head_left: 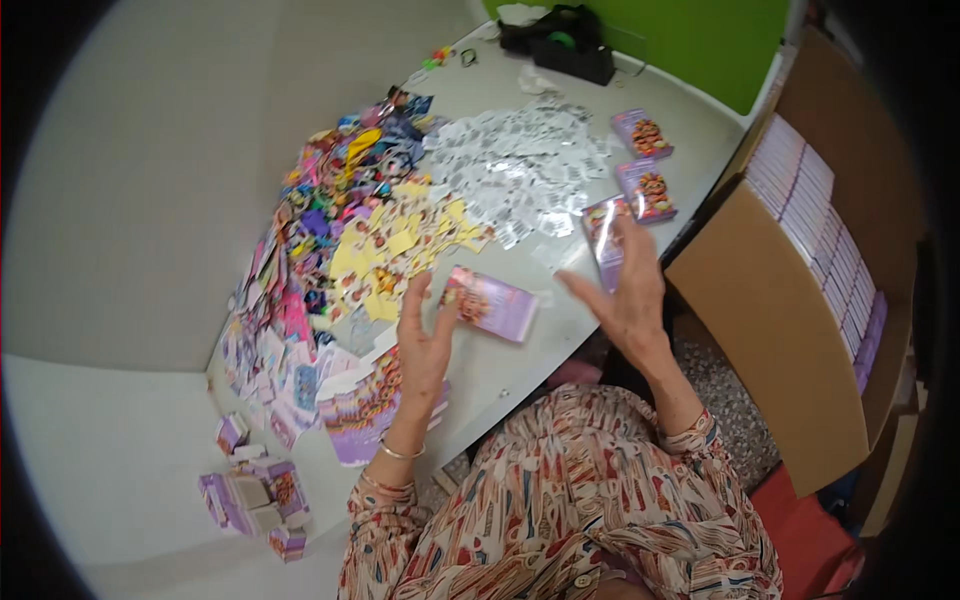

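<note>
We see a purple box [510, 312] above the bench [478, 368], close to its front edge; whether it lies fully flat we cannot tell. The left hand [425, 345] is spread, thumb and fingers apart, its thumb overlapping the box's left end, and we cannot make out whether they touch. Nearer the bench's right end, the right hand [636, 295] blurs across a second purple box [603, 222], hiding part of it; we cannot tell whether it grasps this box or is released. Two more boxes [645, 165] lie beyond it, by the front edge. Toward the back edge, yellow cards [400, 240], clear packets [520, 160] and mixed trinkets [320, 215] overlap too closely for us to separate. The left forearm partly covers purple cartons [350, 425] near the front left corner. At the far right corner, a dark object [565, 50] is indistinct to us. Beyond the front edge, a cardboard box [780, 330] hides the lower part of its packed contents.
</note>
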Tool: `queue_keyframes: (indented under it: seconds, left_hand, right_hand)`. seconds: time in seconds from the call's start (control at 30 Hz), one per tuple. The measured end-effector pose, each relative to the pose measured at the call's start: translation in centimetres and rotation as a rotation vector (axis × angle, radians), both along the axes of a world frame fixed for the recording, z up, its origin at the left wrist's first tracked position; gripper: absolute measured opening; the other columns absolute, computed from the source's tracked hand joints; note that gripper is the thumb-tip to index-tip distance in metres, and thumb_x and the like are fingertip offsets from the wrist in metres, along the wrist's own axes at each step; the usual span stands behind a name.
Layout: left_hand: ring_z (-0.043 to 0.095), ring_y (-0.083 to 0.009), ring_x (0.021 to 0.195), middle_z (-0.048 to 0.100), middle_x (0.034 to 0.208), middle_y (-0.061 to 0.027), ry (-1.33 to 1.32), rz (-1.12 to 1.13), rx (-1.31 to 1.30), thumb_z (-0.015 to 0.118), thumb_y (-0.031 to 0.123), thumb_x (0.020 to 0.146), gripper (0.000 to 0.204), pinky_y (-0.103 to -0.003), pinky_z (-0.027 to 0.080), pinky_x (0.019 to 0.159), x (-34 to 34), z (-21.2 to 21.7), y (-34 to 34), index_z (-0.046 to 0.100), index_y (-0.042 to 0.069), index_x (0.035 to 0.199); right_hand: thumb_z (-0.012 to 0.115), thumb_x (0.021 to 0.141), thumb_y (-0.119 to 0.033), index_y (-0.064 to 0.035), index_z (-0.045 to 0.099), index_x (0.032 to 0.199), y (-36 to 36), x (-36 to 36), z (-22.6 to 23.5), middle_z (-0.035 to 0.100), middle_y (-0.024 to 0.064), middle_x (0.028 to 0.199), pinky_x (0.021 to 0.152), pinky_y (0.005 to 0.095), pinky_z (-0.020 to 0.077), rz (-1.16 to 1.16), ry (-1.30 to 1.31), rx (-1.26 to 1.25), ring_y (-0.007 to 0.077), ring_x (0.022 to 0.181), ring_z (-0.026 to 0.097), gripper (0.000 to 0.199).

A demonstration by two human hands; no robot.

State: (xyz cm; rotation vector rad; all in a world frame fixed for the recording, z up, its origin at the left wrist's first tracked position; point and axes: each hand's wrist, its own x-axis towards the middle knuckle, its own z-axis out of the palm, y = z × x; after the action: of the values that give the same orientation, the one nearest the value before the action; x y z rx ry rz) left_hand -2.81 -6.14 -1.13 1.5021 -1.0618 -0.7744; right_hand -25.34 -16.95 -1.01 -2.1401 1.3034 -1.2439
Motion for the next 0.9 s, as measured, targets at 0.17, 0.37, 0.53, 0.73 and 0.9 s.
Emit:
queue_keyframes:
  seconds: [0.17, 0.37, 0.53, 0.73, 0.9]
  left_hand:
    - [0.044, -0.0280, 0.127, 0.049, 0.135, -0.0170, -0.321, -0.041, -0.052, 0.063, 0.006, 0.086, 0.035, -0.037, 0.033, 0.106, -3.2, -0.7, -0.2, 0.056, 0.000, 0.120]
    - [0.045, -0.0310, 0.127, 0.052, 0.133, -0.0174, -0.342, -0.193, -0.071, 0.064, 0.008, 0.086, 0.030, -0.039, 0.033, 0.106, -5.3, 0.8, -2.1, 0.060, 0.002, 0.116]
    - [0.055, -0.0281, 0.114, 0.058, 0.125, -0.0168, -0.237, -0.157, -0.156, 0.063, 0.009, 0.088, 0.031, -0.035, 0.041, 0.098, -5.4, 2.2, -5.7, 0.059, 0.001, 0.118]
    - [0.059, -0.0057, 0.087, 0.067, 0.099, -0.0024, -0.130, -0.266, -0.019, 0.060, 0.009, 0.093, 0.024, -0.021, 0.049, 0.077, -5.4, 3.8, -6.6, 0.064, -0.003, 0.113]
    - [0.062, -0.0104, 0.079, 0.070, 0.095, -0.0082, -0.066, -0.225, 0.032, 0.061, 0.007, 0.090, 0.020, -0.024, 0.050, 0.071, -5.1, 4.2, -5.5, 0.066, -0.002, 0.108]
  right_hand:
    - [0.080, 0.068, -0.044, 0.0065, 0.042, 0.128, -2.8, -2.4, -2.2, 0.051, 0.0244, 0.118, 0.090, 0.0461, 0.0413, -0.274, 0.362, 0.047, 0.0388, 0.107, 0.049, 0.087]
    - [0.081, 0.063, -0.034, 0.0062, 0.039, 0.130, -3.0, -1.4, -3.5, 0.050, 0.0193, 0.109, 0.088, 0.0460, 0.0413, -0.175, 0.352, 0.197, 0.0372, 0.103, 0.049, 0.088]
    - [0.078, 0.065, -0.023, 0.0039, 0.039, 0.125, -0.7, -1.2, -1.7, 0.049, 0.0217, 0.113, 0.087, 0.0436, 0.0438, 0.097, 0.153, 0.031, 0.0394, 0.101, 0.051, 0.077]
    - [0.079, 0.063, -0.019, 0.0023, 0.038, 0.127, 1.4, -0.5, -0.6, 0.048, 0.0209, 0.117, 0.086, 0.0423, 0.0460, 0.335, 0.098, -0.039, 0.0383, 0.103, 0.053, 0.079]
    - [0.078, 0.064, -0.020, 0.0035, 0.037, 0.128, 1.5, -0.3, -0.7, 0.050, 0.0215, 0.114, 0.084, 0.0408, 0.0481, 0.424, 0.098, 0.014, 0.0383, 0.101, 0.054, 0.079]
